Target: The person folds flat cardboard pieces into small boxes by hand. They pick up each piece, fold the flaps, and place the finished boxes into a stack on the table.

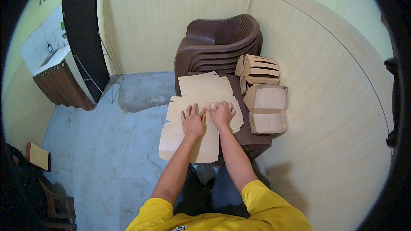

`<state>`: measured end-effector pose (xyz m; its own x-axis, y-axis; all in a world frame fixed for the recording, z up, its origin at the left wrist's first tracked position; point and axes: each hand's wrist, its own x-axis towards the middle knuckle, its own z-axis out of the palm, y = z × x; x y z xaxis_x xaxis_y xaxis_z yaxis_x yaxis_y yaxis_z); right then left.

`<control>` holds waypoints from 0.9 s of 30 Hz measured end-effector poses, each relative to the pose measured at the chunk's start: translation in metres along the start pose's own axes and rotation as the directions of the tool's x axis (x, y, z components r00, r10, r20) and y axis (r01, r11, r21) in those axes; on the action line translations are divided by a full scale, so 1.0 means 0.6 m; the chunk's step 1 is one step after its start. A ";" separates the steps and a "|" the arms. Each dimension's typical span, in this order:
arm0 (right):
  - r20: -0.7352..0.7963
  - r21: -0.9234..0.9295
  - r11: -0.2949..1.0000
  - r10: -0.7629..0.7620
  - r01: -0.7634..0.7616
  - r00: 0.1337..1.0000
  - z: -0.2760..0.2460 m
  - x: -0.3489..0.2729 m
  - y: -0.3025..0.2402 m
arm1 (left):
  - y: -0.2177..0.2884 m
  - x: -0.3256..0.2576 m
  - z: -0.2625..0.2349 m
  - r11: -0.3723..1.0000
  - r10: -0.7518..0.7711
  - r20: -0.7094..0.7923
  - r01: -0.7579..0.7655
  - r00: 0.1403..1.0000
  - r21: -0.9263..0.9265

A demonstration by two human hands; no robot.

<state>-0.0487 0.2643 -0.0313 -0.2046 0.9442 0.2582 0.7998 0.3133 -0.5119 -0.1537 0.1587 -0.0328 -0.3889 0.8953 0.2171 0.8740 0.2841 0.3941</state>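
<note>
Head: L hand [194,122] spread flat, R hand [221,114] curled (grip can't tell), on cardbd [188,142] atop brn bench [253,140]; blue flr [98,145], beige wall [334,124].

A dark brown stand [245,134] with a flat top carried everything. Flat tan sheets [171,141] lay on it in a messy pile, from the middle over to 9 o'clock, and they poked out past its edge toward 7 o'clock. At 3 o'clock, by the edge, was an open tan box [269,120] with two joined halves. At 1 o'clock, more tan boxes [262,79] were tucked close together in a row
</note>
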 end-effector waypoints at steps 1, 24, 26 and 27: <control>0.004 -0.005 0.998 0.065 -0.065 0.998 0.004 0.009 -0.006 | 0.000 0.000 0.000 1.000 0.003 -0.009 -0.003 1.000 -0.006; 0.169 0.070 0.995 0.053 -0.065 0.984 -0.068 -0.087 0.018 | -0.023 0.025 0.026 0.946 -0.008 0.155 0.057 0.988 -0.318; 0.204 0.241 0.960 0.093 -0.142 0.975 -0.060 -0.083 0.018 | -0.021 0.024 0.028 0.957 -0.029 0.166 0.075 0.986 -0.280; 0.229 0.326 0.934 0.069 -0.144 0.971 -0.058 -0.081 0.018 | -0.021 0.024 0.028 0.952 -0.029 0.146 0.072 0.989 -0.298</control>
<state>-0.0107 0.2184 -0.0209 -0.2721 0.9619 0.0280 0.5927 0.1904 -0.7826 -0.1654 0.1739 -0.0499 -0.3676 0.9271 0.0728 0.7169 0.2327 0.6571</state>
